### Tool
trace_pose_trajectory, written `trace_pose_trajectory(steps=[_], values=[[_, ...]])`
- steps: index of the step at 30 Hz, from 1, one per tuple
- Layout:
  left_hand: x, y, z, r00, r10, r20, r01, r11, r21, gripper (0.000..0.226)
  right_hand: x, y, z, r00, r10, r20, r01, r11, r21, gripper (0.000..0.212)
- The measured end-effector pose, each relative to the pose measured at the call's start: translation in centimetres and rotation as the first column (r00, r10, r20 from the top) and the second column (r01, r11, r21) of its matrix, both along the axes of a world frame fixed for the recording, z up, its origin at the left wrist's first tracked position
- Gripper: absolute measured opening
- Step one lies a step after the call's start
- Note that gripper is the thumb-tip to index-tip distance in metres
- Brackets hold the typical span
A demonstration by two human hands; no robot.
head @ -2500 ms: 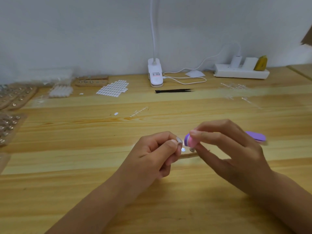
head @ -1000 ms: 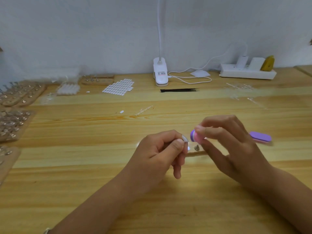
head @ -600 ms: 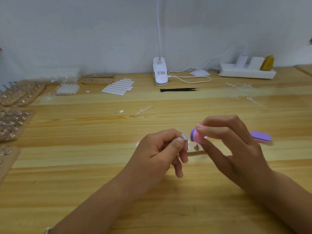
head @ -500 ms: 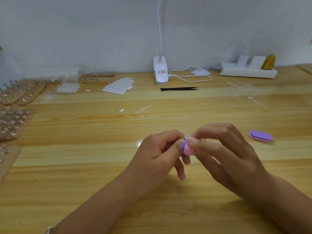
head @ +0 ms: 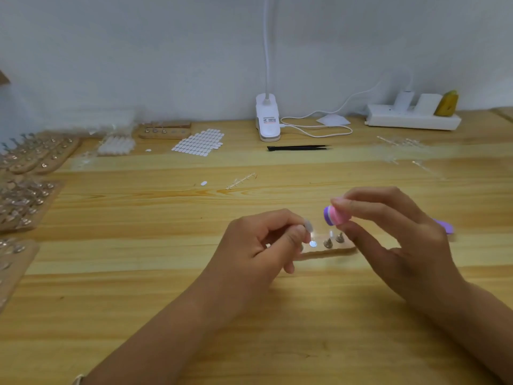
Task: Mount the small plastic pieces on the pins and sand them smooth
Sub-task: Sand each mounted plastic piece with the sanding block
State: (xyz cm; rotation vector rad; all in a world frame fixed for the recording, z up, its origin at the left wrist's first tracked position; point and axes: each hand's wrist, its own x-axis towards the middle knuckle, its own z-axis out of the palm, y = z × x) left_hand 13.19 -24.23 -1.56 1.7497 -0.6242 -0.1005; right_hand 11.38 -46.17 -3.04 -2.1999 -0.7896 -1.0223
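Bare left hand (head: 258,245), bare right hand (head: 402,245), thin pale band (head: 78,380) on left forearm

One pink-purple sanding block (head: 334,216), one purple file (head: 446,227), one black tweezers (head: 297,148), one clip lamp (head: 268,120), one power strip (head: 410,121).

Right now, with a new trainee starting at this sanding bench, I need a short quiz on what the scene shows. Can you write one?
1. True or false: the pink-and-purple sanding block touches the small plastic piece pinched in the left hand.
2. Which hand holds the sanding block? A) left B) the right hand C) neither
3. Fill in the colour: the tweezers lying in front of the clip lamp are ____.
Key: 1 false, there is a gap between them; 2 B; 3 black.
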Motion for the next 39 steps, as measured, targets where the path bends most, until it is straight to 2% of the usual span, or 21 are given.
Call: trace_pose_trajectory(steps=[2,5,8,11,14,18,20,23,26,29,32,36,39], values=[[-0.08,0.12,0.20,0.992,0.043,0.115,-0.055,0.994,0.100,0.015,-0.26,0.59,-0.16,0.999,0.048,-0.015,-0.048,0.998,0.030,0.030],[-0.27,0.03,0.36,0.965,0.083,0.247,-0.135,0.971,0.198,0.012,-0.51,1.13,-0.62,0.992,0.114,-0.054,-0.117,0.992,-0.049,0.033],[-0.50,-0.20,0.06,0.919,0.151,0.364,-0.262,0.925,0.276,0.017,-0.07,0.64,-0.64,0.995,0.047,-0.091,-0.054,0.996,-0.069,0.035],[-0.73,-0.33,0.05,0.859,0.175,0.481,-0.349,0.887,0.302,0.015,-0.19,0.72,-0.64,0.995,0.056,-0.082,-0.061,0.996,-0.061,0.036],[-0.75,-0.36,0.09,0.832,0.180,0.525,-0.372,0.883,0.286,0.012,-0.45,1.15,-0.84,0.991,0.122,-0.054,-0.128,0.984,-0.125,0.036],[-0.83,-0.44,-0.13,0.842,0.196,0.503,-0.371,0.887,0.275,0.015,0.11,0.54,-0.75,0.994,0.038,-0.099,-0.046,0.996,-0.081,0.034],[-0.90,-0.49,-0.14,0.839,0.197,0.507,-0.370,0.890,0.267,0.014,-0.07,0.67,-0.73,0.995,0.058,-0.086,-0.063,0.996,-0.055,0.034],[-0.82,-0.43,-0.10,0.832,0.185,0.523,-0.360,0.898,0.255,0.012,-0.35,1.05,-0.90,0.993,0.111,-0.043,-0.116,0.986,-0.122,0.035],[-0.77,-0.36,-0.16,0.832,0.200,0.517,-0.364,0.901,0.237,0.011,0.09,0.53,-0.83,0.996,0.051,-0.072,-0.058,0.993,-0.099,0.032],[-0.75,-0.37,-0.12,0.852,0.219,0.476,-0.351,0.913,0.208,0.010,-0.03,0.59,-0.70,0.995,0.069,-0.076,-0.073,0.996,-0.043,0.032],[-0.51,-0.26,-0.14,0.883,0.223,0.413,-0.314,0.934,0.169,0.012,-0.32,1.13,-0.84,0.992,0.122,-0.045,-0.127,0.984,-0.125,0.034],[-0.34,-0.28,-0.44,0.924,0.224,0.310,-0.276,0.952,0.134,0.013,0.26,0.61,-0.66,0.998,0.020,-0.053,-0.026,0.992,-0.126,0.033],[-0.37,-0.33,-0.42,0.928,0.205,0.312,-0.252,0.960,0.120,0.013,-0.07,0.82,-0.67,0.998,0.064,-0.019,-0.066,0.991,-0.120,0.034]])
